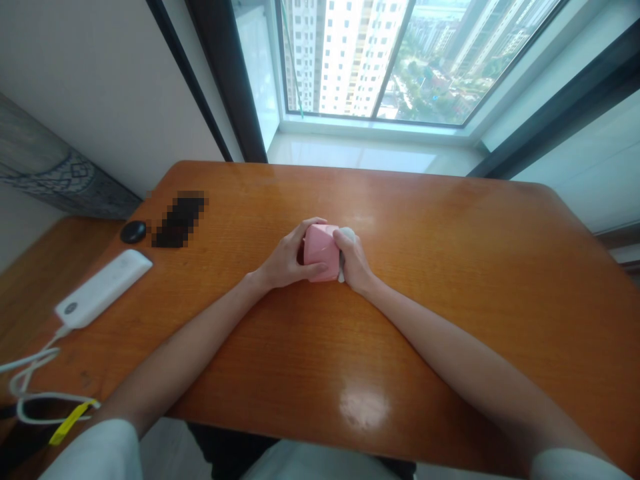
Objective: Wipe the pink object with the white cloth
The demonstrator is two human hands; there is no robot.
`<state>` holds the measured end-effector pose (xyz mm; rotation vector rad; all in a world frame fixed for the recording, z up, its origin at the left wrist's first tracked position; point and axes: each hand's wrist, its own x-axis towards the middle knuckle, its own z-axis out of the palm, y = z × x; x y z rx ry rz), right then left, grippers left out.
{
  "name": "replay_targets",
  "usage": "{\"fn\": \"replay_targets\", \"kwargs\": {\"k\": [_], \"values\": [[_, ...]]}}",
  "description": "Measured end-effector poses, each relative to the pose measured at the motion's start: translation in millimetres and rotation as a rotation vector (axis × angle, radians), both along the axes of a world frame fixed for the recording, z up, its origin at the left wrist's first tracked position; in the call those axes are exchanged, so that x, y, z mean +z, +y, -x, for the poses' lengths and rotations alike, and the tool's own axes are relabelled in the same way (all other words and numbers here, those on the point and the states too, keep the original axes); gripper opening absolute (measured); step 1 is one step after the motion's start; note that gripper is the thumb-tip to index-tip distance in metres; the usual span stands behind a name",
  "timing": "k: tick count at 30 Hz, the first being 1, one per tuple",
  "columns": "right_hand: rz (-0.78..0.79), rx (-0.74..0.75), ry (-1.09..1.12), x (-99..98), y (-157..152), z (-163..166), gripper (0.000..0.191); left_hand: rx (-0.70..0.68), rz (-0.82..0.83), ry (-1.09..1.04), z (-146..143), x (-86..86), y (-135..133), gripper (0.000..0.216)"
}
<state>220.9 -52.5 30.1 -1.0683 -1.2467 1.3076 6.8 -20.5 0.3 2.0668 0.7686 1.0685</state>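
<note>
A small pink boxy object (320, 252) with rounded corners is held over the middle of the wooden table. My left hand (290, 259) is closed around its left side, thumb across the near face and fingers over the far edge. At the right side of the pink object is a pale grey-white part (347, 233). My right hand (354, 261) is closed on that part, with the thumb against the pink edge. The palm side of the right hand is hidden, and I cannot tell exactly what kind of thing the pink object is.
At the left of the wooden table (475, 320) lies a white power strip (105, 288) with a white cable (37, 395) and a yellow tag (73, 421). Beyond it are a round black item (133, 232) and a pixelated dark shape (180, 220). A window stands behind the far edge.
</note>
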Motion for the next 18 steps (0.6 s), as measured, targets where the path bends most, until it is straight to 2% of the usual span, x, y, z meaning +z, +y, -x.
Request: {"fn": "replay_targets", "kwargs": {"k": [3,7,10,13,18], "values": [[0.022,-0.006,0.000,2.8,0,1,0.081,-0.006,-0.026,-0.007,1,-5.5,3,0.117],[0.012,-0.035,0.020,1.1,4,2,0.080,-0.036,-0.244,0.069,3,-7.0,6,0.147],[0.002,-0.058,0.039,-2.8,8,1,0.076,-0.011,-0.328,0.146,2,-5.3,4,0.135],[-0.016,-0.066,0.033,-3.8,10,1,0.072,0.013,-0.358,0.135,-1,-0.9,0,0.122],[-0.051,-0.088,0.009,-0.2,6,2,0.074,0.020,-0.321,0.052,-6,10.1,-4,0.117]]}}
